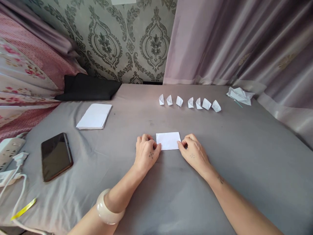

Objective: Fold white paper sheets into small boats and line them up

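Note:
A small white rectangle of folded paper (168,141) lies flat on the grey cloth surface between my two hands. My left hand (147,150) pinches its lower left corner between thumb and fingers, the other fingers curled. At the lower right corner, my right hand (194,151) grips the paper in the same way. Beyond them stands a row of several small folded paper pieces (191,102), shaped like little boats or pockets. To the left rests a stack of white paper sheets (94,116).
A phone (56,156) lies at the left, near a white power strip (11,151) with cables and a yellow tag (23,209). Black folded cloth (89,87) sits at the back left. Crumpled white paper (241,95) lies at the back right, by the curtain (220,42).

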`<state>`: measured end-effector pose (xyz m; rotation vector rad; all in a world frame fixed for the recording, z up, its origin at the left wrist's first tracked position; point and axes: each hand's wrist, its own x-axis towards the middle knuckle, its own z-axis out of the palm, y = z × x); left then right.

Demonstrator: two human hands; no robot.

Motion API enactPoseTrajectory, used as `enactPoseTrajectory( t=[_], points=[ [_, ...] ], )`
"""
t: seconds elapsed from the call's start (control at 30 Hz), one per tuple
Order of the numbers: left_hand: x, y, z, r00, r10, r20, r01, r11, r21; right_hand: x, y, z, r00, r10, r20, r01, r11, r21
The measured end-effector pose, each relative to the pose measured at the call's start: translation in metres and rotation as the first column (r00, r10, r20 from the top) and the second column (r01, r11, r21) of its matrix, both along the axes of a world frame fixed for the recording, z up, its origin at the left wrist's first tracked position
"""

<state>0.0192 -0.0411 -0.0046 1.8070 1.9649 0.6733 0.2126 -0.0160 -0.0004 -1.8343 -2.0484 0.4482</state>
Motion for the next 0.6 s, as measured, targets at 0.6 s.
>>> enactPoseTrajectory(
  t=[0.6],
  points=[
    [-0.0007,0.0011,-0.0027,1.0,0.006,-0.008,-0.006,0.999,0.048,0.0024,-0.0003,-0.0034,0.997,-0.006,-0.076,0.009,0.999,0.035]
  ],
)
